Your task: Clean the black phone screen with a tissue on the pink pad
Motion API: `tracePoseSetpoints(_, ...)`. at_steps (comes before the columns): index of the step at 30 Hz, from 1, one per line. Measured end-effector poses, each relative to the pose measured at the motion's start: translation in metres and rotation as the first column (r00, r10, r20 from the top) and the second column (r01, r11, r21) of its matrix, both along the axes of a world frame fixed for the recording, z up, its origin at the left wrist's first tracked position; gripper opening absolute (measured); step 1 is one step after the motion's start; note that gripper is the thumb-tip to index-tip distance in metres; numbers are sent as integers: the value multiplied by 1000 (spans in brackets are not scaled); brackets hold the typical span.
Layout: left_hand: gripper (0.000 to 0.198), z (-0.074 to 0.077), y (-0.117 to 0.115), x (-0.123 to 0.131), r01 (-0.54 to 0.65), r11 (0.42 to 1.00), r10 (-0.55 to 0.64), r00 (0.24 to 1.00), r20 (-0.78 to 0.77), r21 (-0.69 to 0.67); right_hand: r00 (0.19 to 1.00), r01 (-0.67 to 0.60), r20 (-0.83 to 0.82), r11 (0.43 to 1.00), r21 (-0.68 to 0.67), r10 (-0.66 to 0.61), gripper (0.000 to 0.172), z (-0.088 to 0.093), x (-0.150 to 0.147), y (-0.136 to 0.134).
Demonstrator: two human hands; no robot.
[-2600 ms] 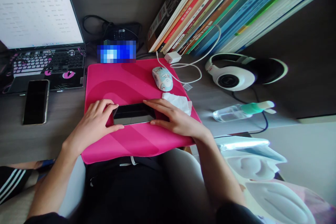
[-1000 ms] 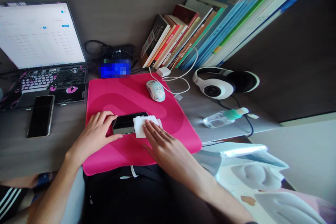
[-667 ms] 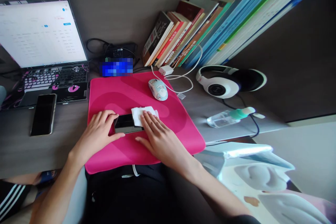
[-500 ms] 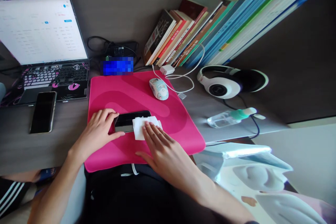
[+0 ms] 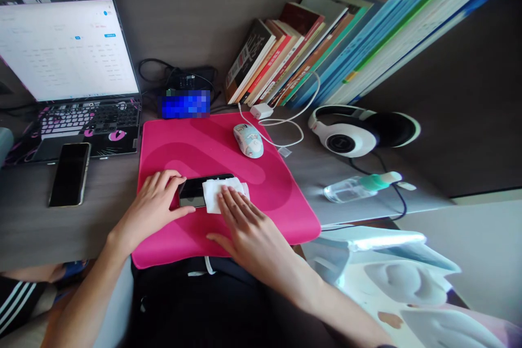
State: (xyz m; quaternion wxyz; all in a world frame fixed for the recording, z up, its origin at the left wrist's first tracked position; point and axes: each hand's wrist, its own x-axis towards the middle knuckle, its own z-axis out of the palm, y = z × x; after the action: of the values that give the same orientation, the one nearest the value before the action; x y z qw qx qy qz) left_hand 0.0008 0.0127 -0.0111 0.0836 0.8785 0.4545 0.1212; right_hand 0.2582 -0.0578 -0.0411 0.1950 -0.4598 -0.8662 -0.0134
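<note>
A black phone lies flat on a pink mat at the desk's front. My left hand grips the phone's left end, thumb below and fingers above. A white tissue covers the phone's right part. My right hand lies flat on the tissue with fingers stretched out, pressing it onto the screen.
A second phone lies left of the mat, before an open laptop. A patterned mouse sits at the mat's back. To the right lie a white cable, headphones and a clear bottle. Books lean behind.
My right hand picked up the tissue from the mat's right side, laid it on the phone and has been sliding it back and forth. My left hand kept its hold.
</note>
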Motion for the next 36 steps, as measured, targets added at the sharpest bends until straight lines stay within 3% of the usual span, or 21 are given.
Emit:
tracePoseSetpoints(8,58,-2,1,0,13,1000,-13,1000,-9,-3,999,-27,-27,999,26,28,81,-7,-8,30)
tracePoseSetpoints(16,57,0,-1,1,7,1000,-7,1000,-22,5,998,-60,25,997,39,59,80,3,-11,-4)
tracePoseSetpoints(24,58,-4,-1,0,12,1000,-12,1000,-12,13,997,-73,-33,997,17,73,71,-7,-16,37)
tracePoseSetpoints(31,53,-4,-2,1,1,1000,-1,1000,-8,2,998,-67,-6,998,10,67,78,0,-19,0)
tracePoseSetpoints(36,53,-6,-2,-4,36,999,-36,999,17,-29,995,-96,-6,995,3,96,72,0,-26,14)
